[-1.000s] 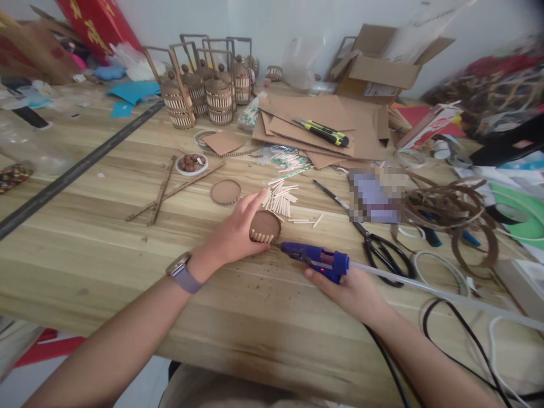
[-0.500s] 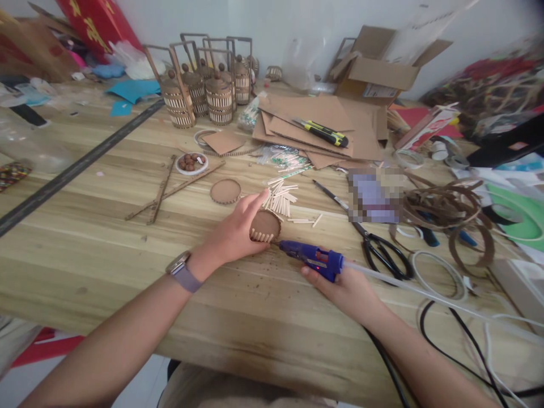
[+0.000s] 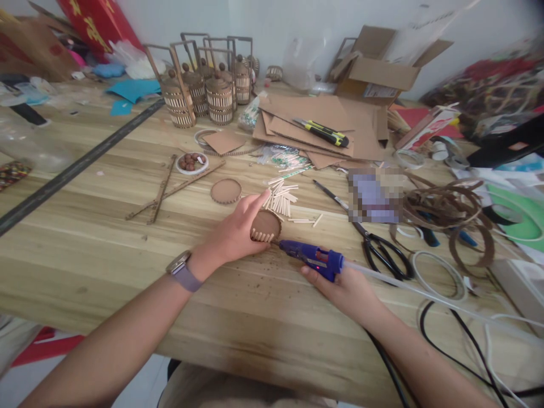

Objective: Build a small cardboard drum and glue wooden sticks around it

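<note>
My left hand (image 3: 232, 232) grips the left side of a round cardboard disc (image 3: 267, 222) with a raised rim. Along its near edge stands a short row of wooden sticks (image 3: 262, 235). In my right hand (image 3: 346, 289) is a blue hot glue gun (image 3: 312, 256), a small red light lit on its side. Its nozzle points left and lies close against the disc's near right edge; whether it touches I cannot tell. A long clear glue stick (image 3: 395, 283) runs out of the gun's back. Just behind the disc lies a pile of short loose sticks (image 3: 281, 197).
Another rimmed disc (image 3: 226, 191) lies beyond my left hand, near a bowl of brown beads (image 3: 192, 163). Black scissors (image 3: 382, 255) and tape rolls (image 3: 437, 276) sit to the right. Behind are stacked cardboard (image 3: 306, 116), a utility knife (image 3: 322, 133) and several small lanterns (image 3: 219, 96).
</note>
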Motion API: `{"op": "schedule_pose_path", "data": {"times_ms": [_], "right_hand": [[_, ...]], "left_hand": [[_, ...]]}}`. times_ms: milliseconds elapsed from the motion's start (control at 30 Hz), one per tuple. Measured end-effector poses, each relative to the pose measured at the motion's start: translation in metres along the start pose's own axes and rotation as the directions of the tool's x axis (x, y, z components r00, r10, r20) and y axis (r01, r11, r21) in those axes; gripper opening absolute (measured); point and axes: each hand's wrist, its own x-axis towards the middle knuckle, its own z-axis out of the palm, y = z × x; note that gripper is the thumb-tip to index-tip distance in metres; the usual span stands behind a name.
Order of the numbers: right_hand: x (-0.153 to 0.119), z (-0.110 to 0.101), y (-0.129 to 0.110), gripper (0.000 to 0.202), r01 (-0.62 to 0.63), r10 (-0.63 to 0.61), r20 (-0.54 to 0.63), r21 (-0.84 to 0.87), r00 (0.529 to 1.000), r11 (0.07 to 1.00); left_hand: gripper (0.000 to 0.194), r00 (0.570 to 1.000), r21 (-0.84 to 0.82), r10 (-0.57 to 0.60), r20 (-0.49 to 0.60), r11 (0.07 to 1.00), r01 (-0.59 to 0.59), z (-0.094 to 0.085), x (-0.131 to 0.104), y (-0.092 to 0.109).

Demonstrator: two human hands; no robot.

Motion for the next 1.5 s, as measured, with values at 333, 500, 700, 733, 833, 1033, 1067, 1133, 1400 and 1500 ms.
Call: {"op": "schedule_pose_path", "data": {"times_ms": [333, 500, 700, 733, 833, 1033, 1067, 1133, 1400, 1500], "right_hand": [[-0.0007, 0.0011, -0.0018, 0.032, -0.014, 0.013, -0.024, -0.022, 1.0, 1.0], [-0.0008, 0.0014, -0.0021, 0.035, -0.027, 0.027, -0.014, -0.023, 1.0, 0.999], [-0.0006, 0.001, -0.0027, 0.033, -0.024, 0.023, -0.017, -0.033, 1.0, 0.999], [-0.0007, 0.0011, -0.0026, 0.033, -0.021, 0.02, -0.02, -0.032, 1.0, 0.999], [-0.0009, 0.0018, -0.0022, 0.032, -0.012, 0.011, -0.027, -0.029, 1.0, 1.0], [-0.0002, 0.0021, -0.0027, 0.035, -0.008, 0.007, -0.018, -0.035, 1.0, 0.999], [-0.0001, 0.002, -0.003, 0.035, -0.004, 0.003, -0.02, -0.036, 1.0, 0.999], [-0.0002, 0.0018, -0.0033, 0.034, -0.002, 0.0, -0.027, -0.04, 1.0, 0.999], [-0.0015, 0.0026, -0.0022, 0.038, -0.012, 0.011, -0.023, -0.053, 1.0, 0.998], [-0.0012, 0.0036, -0.0006, 0.039, -0.005, 0.003, -0.031, -0.048, 1.0, 0.999]], "left_hand": [[0.113, 1.0, -0.004, 0.002, 0.0, 1.0, -0.002, 0.001, 0.0001, -0.0012], [0.111, 1.0, -0.001, -0.001, 0.007, 1.0, 0.001, -0.0001, 0.0001, 0.0003], [0.11, 1.0, -0.005, -0.009, 0.01, 1.0, 0.009, 0.0006, 0.0, -0.0007], [0.11, 1.0, -0.006, -0.006, 0.009, 1.0, 0.006, 0.0008, 0.0, -0.001], [0.111, 1.0, -0.006, -0.006, 0.008, 1.0, 0.006, 0.0008, 0.0001, -0.0012], [0.11, 1.0, 0.009, -0.004, 0.009, 1.0, 0.004, 0.0, 0.0001, 0.0005], [0.111, 1.0, 0.008, -0.006, 0.01, 1.0, 0.006, 0.0001, 0.0001, 0.0006], [0.111, 1.0, 0.006, -0.008, 0.006, 1.0, 0.008, 0.0004, 0.0001, 0.0004], [0.11, 1.0, 0.008, 0.001, 0.008, 1.0, -0.001, 0.0008, 0.0002, -0.0011], [0.11, 1.0, 0.009, -0.007, 0.019, 1.0, 0.007, -0.0001, 0.0007, 0.0]]}}
